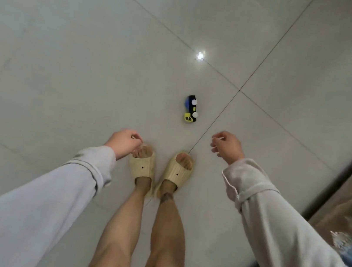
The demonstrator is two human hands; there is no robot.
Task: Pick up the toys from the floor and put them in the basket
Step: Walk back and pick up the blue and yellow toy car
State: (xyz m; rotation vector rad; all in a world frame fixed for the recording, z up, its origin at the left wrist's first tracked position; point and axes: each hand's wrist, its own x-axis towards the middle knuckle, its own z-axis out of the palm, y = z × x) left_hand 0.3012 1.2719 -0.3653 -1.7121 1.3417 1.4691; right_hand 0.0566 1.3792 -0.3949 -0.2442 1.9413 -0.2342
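Standing on pale tiled floor [69,48], looking straight down. Toy truck [191,109], blue, black and yellow with white wheels, lying on its side on the tile just ahead of the beige slippers [160,167], near a grout line. Left hand [124,141] hanging empty over the left slipper, fingers loosely curled together. Right hand [228,146] empty, fingers curled, near the toy but apart from it. Grey sleeves [272,216] on both arms. No basket in view.
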